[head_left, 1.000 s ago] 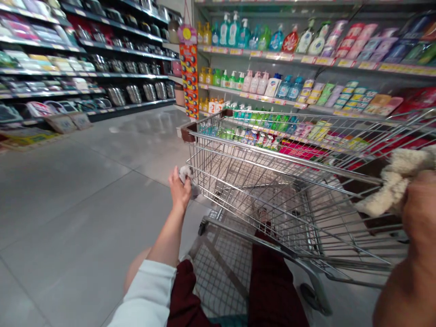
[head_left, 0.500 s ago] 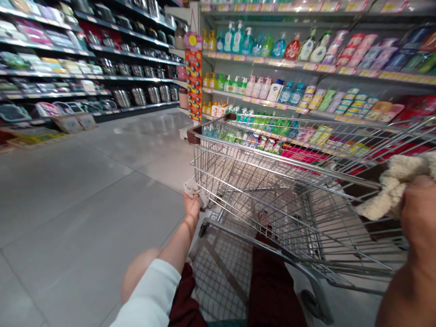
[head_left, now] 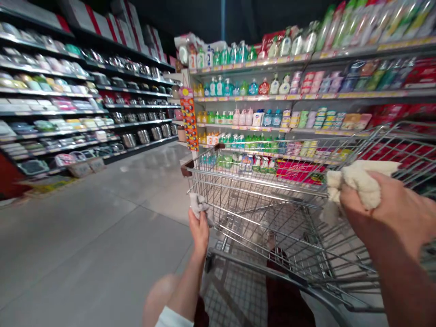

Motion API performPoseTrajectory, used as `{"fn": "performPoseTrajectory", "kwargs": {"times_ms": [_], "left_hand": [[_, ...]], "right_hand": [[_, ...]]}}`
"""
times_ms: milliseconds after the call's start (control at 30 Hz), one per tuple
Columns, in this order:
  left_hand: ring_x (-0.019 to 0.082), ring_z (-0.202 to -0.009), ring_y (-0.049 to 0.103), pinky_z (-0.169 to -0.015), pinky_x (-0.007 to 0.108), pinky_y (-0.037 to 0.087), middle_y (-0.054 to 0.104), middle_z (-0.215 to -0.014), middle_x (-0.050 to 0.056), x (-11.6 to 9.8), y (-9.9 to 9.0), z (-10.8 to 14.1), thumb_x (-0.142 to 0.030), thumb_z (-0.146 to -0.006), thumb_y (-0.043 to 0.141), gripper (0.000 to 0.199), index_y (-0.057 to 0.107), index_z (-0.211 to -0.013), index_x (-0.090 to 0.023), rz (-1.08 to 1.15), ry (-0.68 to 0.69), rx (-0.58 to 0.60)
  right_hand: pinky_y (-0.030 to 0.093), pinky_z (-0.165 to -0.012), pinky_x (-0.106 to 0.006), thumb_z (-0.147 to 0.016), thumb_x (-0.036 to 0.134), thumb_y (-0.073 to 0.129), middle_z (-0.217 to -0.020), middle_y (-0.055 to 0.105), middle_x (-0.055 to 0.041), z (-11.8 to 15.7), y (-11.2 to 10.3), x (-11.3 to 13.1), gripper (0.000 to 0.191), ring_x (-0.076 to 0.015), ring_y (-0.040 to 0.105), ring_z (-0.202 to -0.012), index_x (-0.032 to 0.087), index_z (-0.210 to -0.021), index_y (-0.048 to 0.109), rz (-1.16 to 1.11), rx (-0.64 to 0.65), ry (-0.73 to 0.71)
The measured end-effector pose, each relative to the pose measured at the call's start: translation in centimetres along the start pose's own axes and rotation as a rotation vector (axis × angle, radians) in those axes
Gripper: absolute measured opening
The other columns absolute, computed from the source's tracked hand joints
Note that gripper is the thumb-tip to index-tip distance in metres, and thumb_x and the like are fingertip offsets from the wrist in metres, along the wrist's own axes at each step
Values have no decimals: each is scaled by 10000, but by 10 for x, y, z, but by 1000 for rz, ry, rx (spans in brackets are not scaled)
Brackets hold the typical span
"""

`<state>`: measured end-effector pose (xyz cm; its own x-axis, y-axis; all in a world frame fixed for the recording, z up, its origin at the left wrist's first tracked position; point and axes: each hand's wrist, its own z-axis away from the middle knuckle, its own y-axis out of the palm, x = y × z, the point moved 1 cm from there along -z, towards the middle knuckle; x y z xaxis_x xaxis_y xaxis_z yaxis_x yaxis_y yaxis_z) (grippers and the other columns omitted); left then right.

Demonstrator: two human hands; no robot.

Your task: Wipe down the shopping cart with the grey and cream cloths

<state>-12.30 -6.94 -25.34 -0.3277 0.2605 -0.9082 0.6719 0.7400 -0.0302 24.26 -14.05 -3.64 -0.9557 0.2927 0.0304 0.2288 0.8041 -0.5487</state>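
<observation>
A metal wire shopping cart (head_left: 259, 181) stands in front of me, with a brown plastic corner piece at its far left. My left hand (head_left: 200, 227) is closed around a greyish cloth (head_left: 196, 203) at the cart's lower left end. The cloth is against or very close to the wires; exact contact is hard to tell. At the cart's right side, my right hand (head_left: 381, 200) grips a cream cloth (head_left: 361, 179) bunched over the upper side rail. Part of the rail is hidden behind this hand and cloth.
Shelves of soap bottles (head_left: 238, 118) rise behind the cart. Metal pots (head_left: 143, 136) fill shelves at the left, beyond the grey tiled floor (head_left: 102, 240). A lower cart frame bar (head_left: 252, 268) runs close over my legs.
My right hand and the cream cloth have moved left along the cart's upper rail. My left hand stays near the cart's left end with its cloth. The view has tilted upward.
</observation>
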Motion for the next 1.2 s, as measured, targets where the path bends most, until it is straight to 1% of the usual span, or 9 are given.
{"fn": "performPoseTrajectory", "kwargs": {"times_ms": [133, 233, 333, 433, 500, 633, 767, 1033, 1200], "left_hand": [[248, -1292, 475, -1083, 424, 388, 529, -1303, 128, -63, 17, 7, -238, -876, 520, 408, 519, -1284, -218, -65, 496, 14], [260, -1391, 390, -1129, 438, 344, 431, -1428, 141, -125, 30, -4, -149, -852, 493, 476, 514, -1321, -222, -101, 789, 31], [269, -1392, 393, -1128, 439, 348, 436, -1449, 130, -179, 42, -21, -146, -837, 506, 485, 537, -1315, -226, -179, 866, 163], [249, -1229, 542, -1054, 397, 406, 606, -1266, 102, -205, 53, -29, -202, -852, 529, 390, 587, -1237, -226, -341, 801, 407], [225, -1031, 627, -924, 339, 456, 684, -1064, 62, -209, 57, -30, -261, -879, 517, 284, 613, -1145, -242, -447, 704, 500], [196, -784, 636, -699, 267, 418, 684, -842, 13, -205, 55, -28, -328, -896, 496, 188, 623, -1017, -260, -534, 596, 497], [182, -783, 632, -703, 262, 413, 691, -856, 8, -198, 48, -25, -294, -866, 498, 178, 617, -991, -248, -479, 622, 414], [193, -767, 644, -710, 296, 472, 704, -870, 26, -179, 30, -25, -297, -851, 471, 226, 628, -996, -225, -378, 746, 304], [206, -748, 648, -681, 308, 481, 707, -851, 25, -178, 27, -20, -325, -846, 485, 220, 647, -973, -248, -373, 715, 246]], "right_hand": [[188, -624, -264, -886, 631, 348, -637, 527, -48, 2, 6, 6, 582, -131, 304, -564, 202, -1103, 674, -25, -139, -84], [233, -648, -268, -922, 595, 361, -684, 569, -55, 6, 11, 6, 560, -142, 408, -620, 170, -1120, 668, -46, -296, -152], [254, -671, -263, -920, 572, 420, -697, 582, -48, 8, 14, 6, 517, -137, 442, -646, 170, -1136, 661, -65, -303, -174], [253, -679, -262, -895, 561, 507, -690, 573, -42, 9, 12, 7, 488, -124, 443, -659, 168, -1135, 672, -87, -320, -215], [255, -685, -263, -879, 548, 549, -692, 569, -44, 10, 10, 8, 476, -120, 447, -672, 162, -1121, 685, -102, -317, -222], [272, -694, -273, -894, 507, 538, -693, 572, -45, 12, 3, 11, 450, -118, 450, -673, 133, -1093, 689, -119, -334, -255], [333, -756, -281, -908, 472, 554, -788, 620, -34, 15, -7, 11, 443, -117, 513, -743, 111, -1151, 639, -211, -401, -343], [362, -780, -290, -915, 360, 574, -716, 590, 15, 27, -20, 16, 318, -101, 529, -694, 201, -1189, 596, -442, -298, -276], [422, -761, -293, -856, 305, 566, -849, 663, 45, 34, -13, 10, 599, -104, 591, -723, 372, -1444, 470, -536, -261, -283]]}}
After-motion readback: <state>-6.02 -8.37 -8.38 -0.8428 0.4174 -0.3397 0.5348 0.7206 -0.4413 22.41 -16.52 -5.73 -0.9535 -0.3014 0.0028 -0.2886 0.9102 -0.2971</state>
